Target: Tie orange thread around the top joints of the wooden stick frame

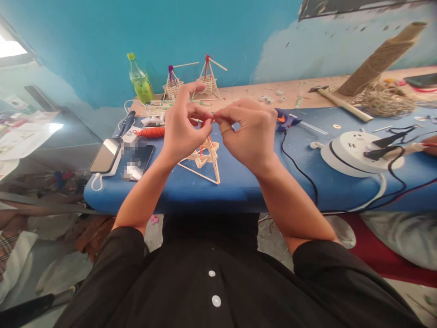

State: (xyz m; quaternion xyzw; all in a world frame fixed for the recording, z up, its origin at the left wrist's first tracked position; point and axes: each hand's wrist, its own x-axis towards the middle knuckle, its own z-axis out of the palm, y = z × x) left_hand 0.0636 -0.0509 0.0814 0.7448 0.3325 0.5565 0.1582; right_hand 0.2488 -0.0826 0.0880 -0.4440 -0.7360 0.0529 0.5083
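Left hand (191,123) and right hand (247,132), forearms (145,189) converging, pinch the red tip (214,117) of a stick pyramid (200,159) on a blue table (235,191) before a turquoise wall (218,27).

Craft workshop, glue gun (289,120), stick models (215,164), tangled twine (384,101)

I wear a black shirt (170,287) with a round white button (216,301) low on its front. Just above that button sits a second white button (212,274). Out to the button's left is my left sleeve (119,248), to its right my right sleeve (317,259), both short, plain and black, leaving my forearms (290,205) bare. Far above the button, a thin, yellowish ring (226,131) circles one of my right fingers (223,123).
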